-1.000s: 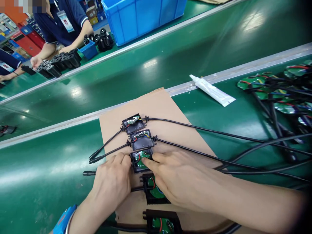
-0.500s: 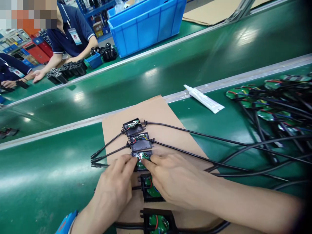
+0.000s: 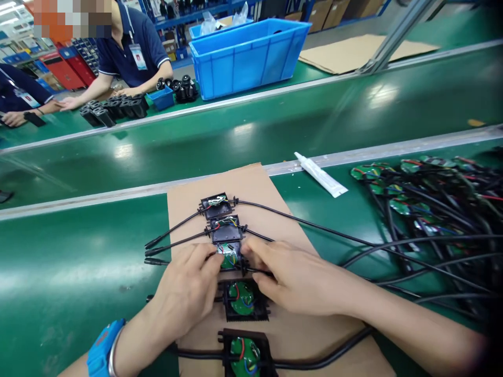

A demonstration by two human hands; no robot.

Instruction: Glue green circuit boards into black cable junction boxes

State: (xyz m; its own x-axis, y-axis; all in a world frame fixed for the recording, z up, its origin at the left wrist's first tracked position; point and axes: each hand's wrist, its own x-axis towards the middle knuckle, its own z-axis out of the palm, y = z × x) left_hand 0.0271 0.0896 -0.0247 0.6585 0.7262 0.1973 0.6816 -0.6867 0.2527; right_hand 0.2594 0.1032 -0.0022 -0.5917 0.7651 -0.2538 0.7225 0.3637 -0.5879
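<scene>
A small black plastic case (image 3: 240, 248) with a green circuit board (image 3: 228, 260) in it lies between my hands on a cardboard sheet (image 3: 251, 180). My left hand (image 3: 192, 283) is closed at the case's left edge, thumb and forefinger pressed on it. At the right edge my right hand (image 3: 286, 272) curls its fingers round the black cable (image 3: 257, 270) near where it enters the case; the fingertips are partly hidden. Two cabled cases, an upper one (image 3: 216, 209) and a nearer one (image 3: 226, 233), lie beyond. Closer to me are another case (image 3: 245, 314) and a larger-looking one (image 3: 226, 343), both with boards.
A white tube (image 3: 322, 175) lies on the green bench (image 3: 129, 251). Cabled circuit boards (image 3: 408, 207) are heaped at right. Across the belt (image 3: 243, 133) stand a blue bin (image 3: 251, 63) and black parts (image 3: 113, 108), with a co-worker (image 3: 133, 52) and another person's hand (image 3: 13, 119).
My right hand has drawn back from the circuit board to the case's right side, and the board shows more. My left hand stays at the left edge. The view has shifted slightly.
</scene>
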